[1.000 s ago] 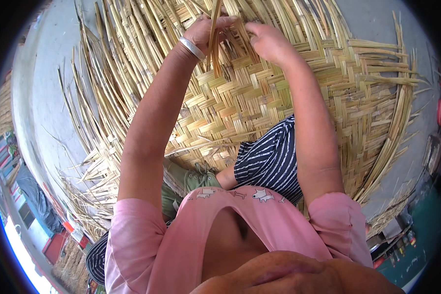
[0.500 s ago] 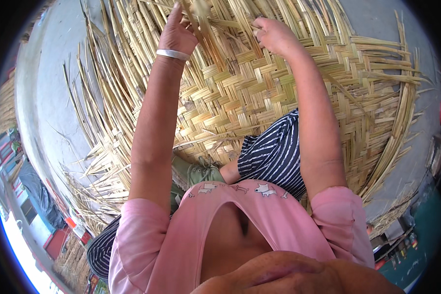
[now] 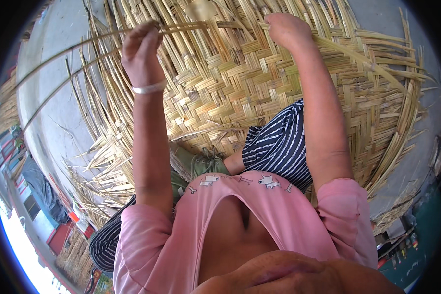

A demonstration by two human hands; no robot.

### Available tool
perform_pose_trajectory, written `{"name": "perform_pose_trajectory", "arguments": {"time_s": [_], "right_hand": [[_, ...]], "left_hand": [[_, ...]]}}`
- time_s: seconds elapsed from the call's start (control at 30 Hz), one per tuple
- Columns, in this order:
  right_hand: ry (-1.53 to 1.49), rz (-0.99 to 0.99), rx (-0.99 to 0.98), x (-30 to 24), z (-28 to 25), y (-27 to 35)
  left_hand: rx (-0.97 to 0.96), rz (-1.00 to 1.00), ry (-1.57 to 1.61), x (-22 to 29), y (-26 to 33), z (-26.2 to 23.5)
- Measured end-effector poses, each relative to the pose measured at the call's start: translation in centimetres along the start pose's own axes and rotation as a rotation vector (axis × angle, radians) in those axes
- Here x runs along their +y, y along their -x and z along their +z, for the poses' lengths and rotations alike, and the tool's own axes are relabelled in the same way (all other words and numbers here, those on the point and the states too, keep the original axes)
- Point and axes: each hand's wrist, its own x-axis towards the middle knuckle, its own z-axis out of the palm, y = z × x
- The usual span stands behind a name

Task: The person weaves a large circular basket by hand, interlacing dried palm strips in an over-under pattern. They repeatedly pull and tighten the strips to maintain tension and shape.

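mat (image 3: 215,100): yellowish, part-woven | strips (image 3: 183,26): long, running beyond mat's left

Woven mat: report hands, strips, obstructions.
Left hand closed on long strips. Right hand closed on flat strip. Mat woven at centre, slats loose at left. Striped trouser leg covers part.

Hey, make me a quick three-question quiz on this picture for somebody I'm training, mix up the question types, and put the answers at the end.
1. True or false: the right hand, over the woven mat, has its fingers spread wide.

2. What is the left hand gripping?
A) a cup
B) long thin strips
C) a knife

3. Fill in the blank: the pale bracelet is worn on the person's ____ side.

Key:
1. False; the fingers are curled in.
2. B
3. left
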Motion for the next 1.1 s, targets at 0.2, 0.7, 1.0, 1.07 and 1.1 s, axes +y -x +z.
{"name": "perform_pose_trajectory", "arguments": {"time_s": [0.2, 0.7, 1.0, 1.07, 1.1], "right_hand": [[0.188, -0.069, -0.007, -0.3, -0.6, 0.2], [0.138, -0.027, 0.023, -0.8, -1.2, -0.2], [-0.144, 0.023, -0.016, 0.1, -1.2, -0.2], [-0.153, 0.011, -0.022, 0.0, -1.6, -0.2], [-0.149, 0.011, -0.035, 0.1, -1.8, -0.2]], "left_hand": [[0.394, -0.386, -0.051, -5.3, 5.6, -3.0], [-0.768, 0.129, -1.528, -9.7, -2.0, 1.4], [-0.716, -0.466, -0.885, -8.1, -2.5, 0.6], [-0.725, -0.451, -0.922, -9.1, -2.6, -0.1], [-0.713, -0.478, -0.867, -9.6, -2.4, -0.2]]}}
